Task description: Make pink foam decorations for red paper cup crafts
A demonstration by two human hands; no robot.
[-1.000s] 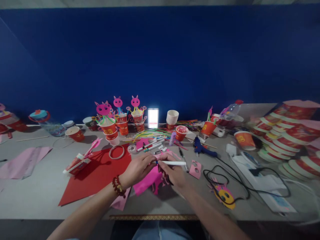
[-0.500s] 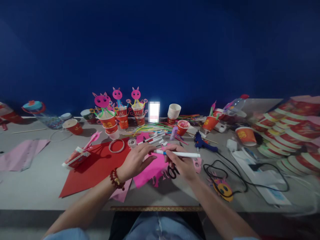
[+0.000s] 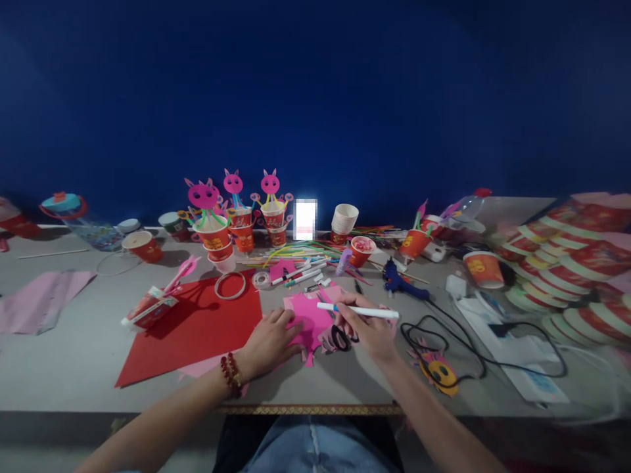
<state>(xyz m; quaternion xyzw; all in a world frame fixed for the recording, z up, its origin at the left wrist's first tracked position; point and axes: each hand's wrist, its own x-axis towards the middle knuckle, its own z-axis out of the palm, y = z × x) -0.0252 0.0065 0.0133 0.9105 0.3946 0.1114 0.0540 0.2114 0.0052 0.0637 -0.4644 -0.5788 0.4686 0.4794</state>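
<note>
My left hand (image 3: pixel 273 343) lies flat with its fingers spread, the fingertips on the left edge of a bright pink paper (image 3: pixel 309 322) with cut-out edges. A white marker with a blue band (image 3: pixel 367 311) is pinched in my right hand (image 3: pixel 367 328), its left end over the pink paper. Black-handled scissors (image 3: pixel 340 337) lie just under and left of my right hand, partly hidden. A large red sheet (image 3: pixel 197 335) is on the table to the left of my left hand. Several white markers (image 3: pixel 308 270) lie beyond the pink paper.
Paper cups with pink animal figures (image 3: pixel 213 240) stand at the back left. To the right are a blue glue gun (image 3: pixel 401 282), its black cable, a yellow paper face (image 3: pixel 440 374), a white power strip (image 3: pixel 532 371) and stacked cups (image 3: pixel 582 263). A tape roll (image 3: pixel 261 280) sits behind the red sheet.
My left hand has moved away from the marker, down onto the pink paper. My right hand still holds the marker and has shifted slightly right and down.
</note>
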